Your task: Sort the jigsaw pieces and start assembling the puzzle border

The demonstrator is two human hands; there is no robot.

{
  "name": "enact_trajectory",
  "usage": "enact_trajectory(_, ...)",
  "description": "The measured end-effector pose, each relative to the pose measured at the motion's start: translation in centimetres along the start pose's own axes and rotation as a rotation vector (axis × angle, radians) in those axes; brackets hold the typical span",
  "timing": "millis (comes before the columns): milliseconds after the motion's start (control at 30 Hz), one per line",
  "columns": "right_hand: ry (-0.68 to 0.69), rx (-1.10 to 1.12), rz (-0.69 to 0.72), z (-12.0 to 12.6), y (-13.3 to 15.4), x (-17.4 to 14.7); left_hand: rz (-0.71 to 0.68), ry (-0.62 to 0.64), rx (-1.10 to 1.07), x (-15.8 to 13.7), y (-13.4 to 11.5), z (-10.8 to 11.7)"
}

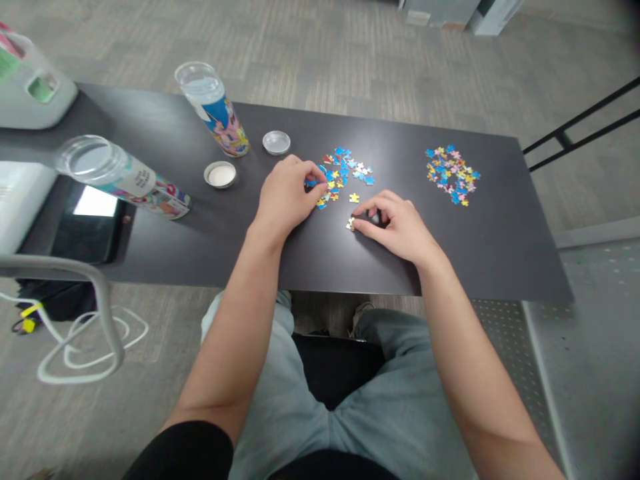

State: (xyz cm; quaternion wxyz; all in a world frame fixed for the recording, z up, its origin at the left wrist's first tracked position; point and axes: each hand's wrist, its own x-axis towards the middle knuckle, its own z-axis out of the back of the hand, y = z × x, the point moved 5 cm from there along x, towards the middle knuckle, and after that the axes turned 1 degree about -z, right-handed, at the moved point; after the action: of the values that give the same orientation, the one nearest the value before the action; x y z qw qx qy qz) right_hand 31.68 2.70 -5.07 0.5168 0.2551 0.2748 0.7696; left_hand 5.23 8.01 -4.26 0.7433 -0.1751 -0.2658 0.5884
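My right hand (397, 227) pinches a small pale jigsaw puzzle piece (350, 224) between thumb and fingertips, at or just above the dark table (320, 257). Just beyond it lies a single yellow puzzle piece (354, 198). My left hand (287, 193) rests at the left side of a loose pile of puzzle pieces (343, 167), coloured blue, yellow, red and white. Its thumb and index finger are curled close together among the pieces; what is between them, if anything, I cannot make out. A second pile of puzzle pieces (453, 175) lies farther right.
Two clear printed tubes, one at the back (227, 127) and one nearer (145, 183), stand open on the left. Two round lids (277, 142) (220, 175) lie beside them. A dark tablet-like device (85, 230) and a pale bin (35, 90) are farther left.
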Motion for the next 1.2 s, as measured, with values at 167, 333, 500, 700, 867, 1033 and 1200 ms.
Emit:
enact_trajectory(167, 0.001, -0.037, 0.014, 0.0, 0.1, 0.0, 0.021, 0.008, 0.066, 0.0, -0.9, -0.7)
enact_trajectory(333, -0.001, -0.049, 0.018, -0.1, 0.2, -0.4, 0.043, 0.082, 0.028, 0.0, -1.2, -0.4)
enact_trajectory(500, 0.021, -0.048, 0.019, 0.2, 0.2, -0.5, 0.037, 0.072, -0.013, 0.1, -0.6, -0.1)
enact_trajectory(700, 0.03, -0.046, 0.029, 0.3, 0.1, -0.5, 0.031, 0.085, -0.033, 0.1, -0.1, -0.2)
enact_trajectory(867, 0.073, -0.108, 0.024, 0.2, 0.5, -0.6, 0.027, 0.105, -0.014, 0.1, -0.7, -0.2)
enact_trajectory(1033, 0.079, -0.11, 0.028, 0.5, 0.8, -0.6, 0.025, 0.086, -0.024, 0.1, -0.9, -0.3)
enact_trajectory(1200, 0.044, -0.041, 0.04, 0.6, 0.1, -0.5, 0.01, 0.03, -0.129, 0.2, -0.8, -0.3)
